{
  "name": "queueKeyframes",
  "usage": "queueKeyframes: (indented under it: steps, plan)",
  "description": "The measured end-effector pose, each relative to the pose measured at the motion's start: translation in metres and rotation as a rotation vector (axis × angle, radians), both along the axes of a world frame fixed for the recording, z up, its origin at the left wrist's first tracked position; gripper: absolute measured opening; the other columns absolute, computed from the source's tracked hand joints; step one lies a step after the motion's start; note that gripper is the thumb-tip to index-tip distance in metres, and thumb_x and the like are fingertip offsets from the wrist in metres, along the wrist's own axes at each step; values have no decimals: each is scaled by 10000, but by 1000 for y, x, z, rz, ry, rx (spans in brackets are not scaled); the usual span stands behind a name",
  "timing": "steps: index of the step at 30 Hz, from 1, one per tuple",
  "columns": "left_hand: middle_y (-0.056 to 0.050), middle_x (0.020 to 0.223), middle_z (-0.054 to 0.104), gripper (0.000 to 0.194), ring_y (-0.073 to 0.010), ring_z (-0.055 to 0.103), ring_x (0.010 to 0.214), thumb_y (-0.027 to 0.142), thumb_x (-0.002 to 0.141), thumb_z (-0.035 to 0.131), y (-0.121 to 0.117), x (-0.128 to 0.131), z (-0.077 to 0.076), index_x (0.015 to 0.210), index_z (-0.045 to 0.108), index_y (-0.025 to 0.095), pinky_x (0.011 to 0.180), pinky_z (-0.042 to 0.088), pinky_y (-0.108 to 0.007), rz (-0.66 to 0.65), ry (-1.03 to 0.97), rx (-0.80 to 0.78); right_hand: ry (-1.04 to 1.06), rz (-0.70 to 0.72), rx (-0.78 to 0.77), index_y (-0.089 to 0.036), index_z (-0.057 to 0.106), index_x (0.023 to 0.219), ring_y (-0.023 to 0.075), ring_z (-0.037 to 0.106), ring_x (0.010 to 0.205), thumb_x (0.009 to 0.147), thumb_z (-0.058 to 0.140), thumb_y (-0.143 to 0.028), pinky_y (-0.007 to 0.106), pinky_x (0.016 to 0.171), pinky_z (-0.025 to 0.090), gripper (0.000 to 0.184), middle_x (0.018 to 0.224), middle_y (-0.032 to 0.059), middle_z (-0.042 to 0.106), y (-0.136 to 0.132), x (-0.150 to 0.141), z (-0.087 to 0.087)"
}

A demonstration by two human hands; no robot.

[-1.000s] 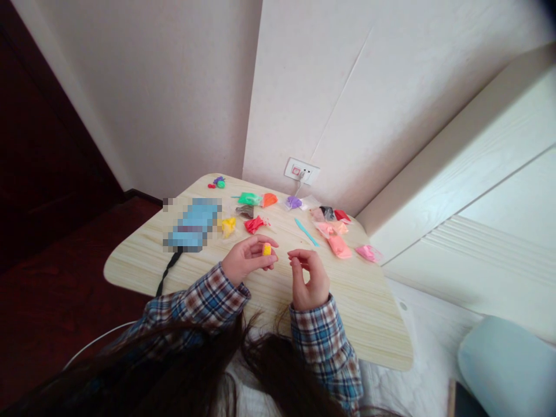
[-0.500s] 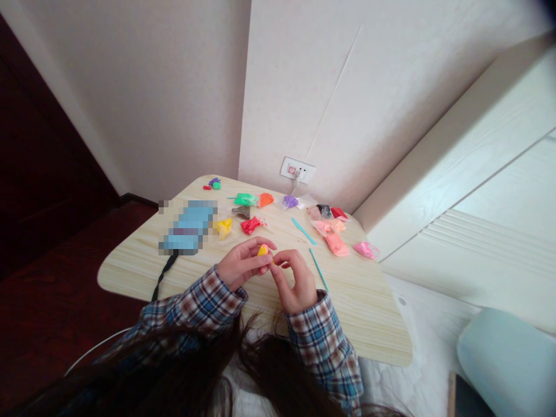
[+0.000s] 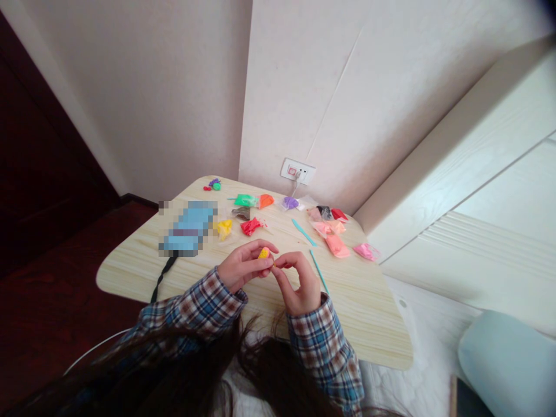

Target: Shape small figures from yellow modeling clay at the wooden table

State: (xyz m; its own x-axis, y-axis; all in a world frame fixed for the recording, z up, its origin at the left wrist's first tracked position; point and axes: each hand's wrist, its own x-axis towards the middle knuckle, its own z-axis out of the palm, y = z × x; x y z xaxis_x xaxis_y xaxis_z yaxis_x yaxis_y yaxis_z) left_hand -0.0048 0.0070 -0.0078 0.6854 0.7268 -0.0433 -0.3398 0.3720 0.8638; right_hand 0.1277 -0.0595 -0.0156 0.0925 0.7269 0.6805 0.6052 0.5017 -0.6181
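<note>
My left hand (image 3: 242,263) is closed around a small lump of yellow and pink modelling clay (image 3: 264,253), its top showing between thumb and fingers. Thumb and forefinger of my right hand (image 3: 301,285) pinch together at the tip of the left thumb, on a tiny bit of yellow clay (image 3: 274,264). Whether that bit is joined to the lump cannot be made out. Both hands are held over the near middle of the table (image 3: 356,330). Beyond them lie an opened packet of yellow clay (image 3: 224,229) and one of red clay (image 3: 251,226).
A turquoise modelling knife (image 3: 303,232) and a thin teal stick (image 3: 319,271) lie right of centre. Further packets, green (image 3: 245,200), purple (image 3: 291,202) and salmon (image 3: 337,245), are spread behind. Small purple, green and red clay pieces (image 3: 216,186) sit far left, near a blurred-out blue device (image 3: 193,223).
My right hand has shifted slightly to the right, its pinch a little apart from the lump. The left hand has turned the clay slightly, showing more yellow.
</note>
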Motion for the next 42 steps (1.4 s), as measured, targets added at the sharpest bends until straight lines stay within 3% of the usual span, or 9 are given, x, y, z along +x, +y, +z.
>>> queueKeyframes:
  steps: [6, 19, 28, 32, 42]
  plan:
    - [49, 619, 551, 366, -38, 495, 525, 280, 597, 793, -1, 1, 1, 855, 587, 122, 494, 353, -160, -22, -12, 6, 50, -6, -16, -187, 574, 843, 123, 558, 707, 837, 534, -152, 267, 649, 476, 53, 757, 13, 607, -2, 0, 0]
    - [56, 598, 538, 344, -35, 493, 516, 269, 600, 786, -1, 0, 3, 840, 585, 124, 494, 345, -161, -3, 0, 16, -43, -1, -8, -189, 557, 809, 113, 557, 669, 834, 541, -155, 246, 608, 485, 45, 721, 4, 598, 0, 5, -1]
    - [45, 618, 557, 405, -50, 510, 537, 355, 591, 789, 0, 2, 0, 852, 587, 120, 521, 373, -180, 15, 25, 18, -64, 3, 12, -189, 558, 819, 117, 552, 676, 828, 544, -147, 254, 610, 485, 44, 730, 9, 603, 0, 5, -2]
    - [41, 622, 569, 401, -50, 508, 535, 334, 590, 790, -1, 2, 0, 857, 584, 117, 527, 371, -189, 34, 58, 33, -10, -37, 2, -187, 566, 818, 127, 549, 676, 831, 533, -154, 275, 612, 477, 49, 732, 15, 603, 0, 2, -1]
    - [41, 654, 593, 435, -56, 533, 559, 307, 548, 811, 0, 2, -1, 864, 579, 119, 565, 400, -199, 30, 57, 18, -118, -23, 27, -189, 568, 825, 131, 556, 675, 822, 528, -130, 270, 599, 481, 71, 735, 19, 619, 2, 5, -1]
